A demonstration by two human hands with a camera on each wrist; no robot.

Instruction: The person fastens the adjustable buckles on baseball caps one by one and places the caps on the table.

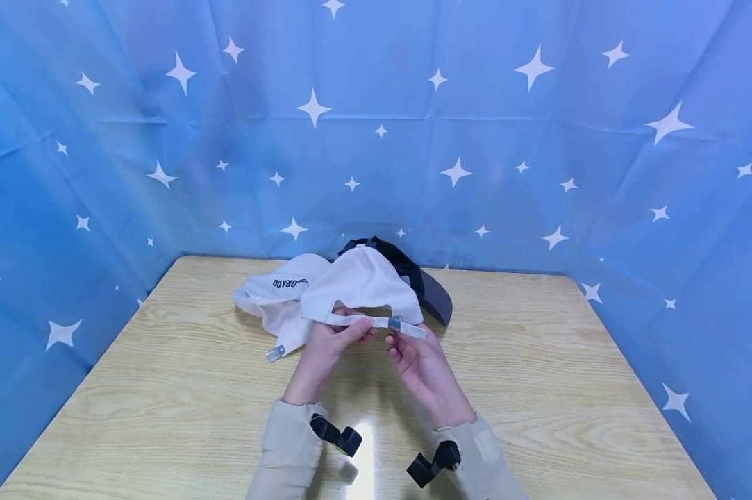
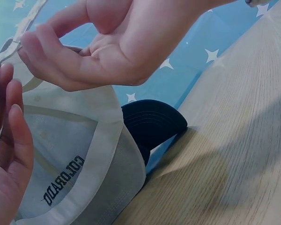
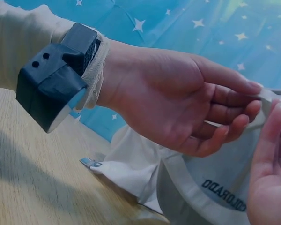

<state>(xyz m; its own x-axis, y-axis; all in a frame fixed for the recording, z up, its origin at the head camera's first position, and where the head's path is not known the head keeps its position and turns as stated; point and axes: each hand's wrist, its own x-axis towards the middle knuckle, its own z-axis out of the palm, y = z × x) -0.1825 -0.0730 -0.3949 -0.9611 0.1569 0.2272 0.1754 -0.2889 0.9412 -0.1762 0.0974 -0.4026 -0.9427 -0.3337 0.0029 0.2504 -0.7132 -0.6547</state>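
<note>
The person's bare left hand (image 1: 328, 342) pinches between its outstretched thumb (image 3: 225, 77) and bent fingers (image 3: 215, 143), which curl in below the grip, palm turned toward the other hand. The bare right hand (image 1: 422, 364) is just beside that grip, its thumb and fingertips closed in a pinch of their own. Behind the grips, 2 bare wrists run back, spreading apart into 2 long beige cloth sleeves (image 1: 287, 451); both forearms angle inward toward the grip.
</note>
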